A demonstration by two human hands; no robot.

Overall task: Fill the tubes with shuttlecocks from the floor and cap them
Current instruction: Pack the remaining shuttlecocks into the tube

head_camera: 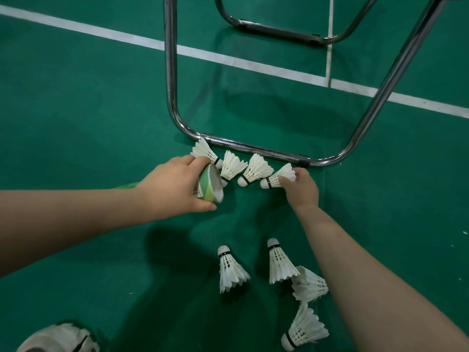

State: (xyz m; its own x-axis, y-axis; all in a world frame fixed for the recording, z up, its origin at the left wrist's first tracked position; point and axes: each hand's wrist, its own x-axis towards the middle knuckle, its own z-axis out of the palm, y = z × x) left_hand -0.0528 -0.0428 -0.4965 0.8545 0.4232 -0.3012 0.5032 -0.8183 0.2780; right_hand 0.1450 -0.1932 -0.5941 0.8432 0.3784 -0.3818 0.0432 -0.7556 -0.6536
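Observation:
My left hand [175, 186] grips a green and white cardboard tube [212, 185], its open mouth facing right toward a row of white feather shuttlecocks on the green floor. My right hand [300, 189] pinches the feathers of the rightmost shuttlecock [275, 179] in that row. Beside it lie a second shuttlecock [255, 170] and a third shuttlecock [232, 165]; another shuttlecock [205, 151] lies behind the tube. Several more shuttlecocks [232, 270] lie nearer to me, some partly hidden by my right forearm. No cap is visible.
A chrome chair leg frame [253, 148] rests on the floor just behind the row, a second chrome frame [276, 30] farther back. White court lines [253, 63] cross the green floor [88, 110]. A white shoe [61, 339] shows at the bottom left.

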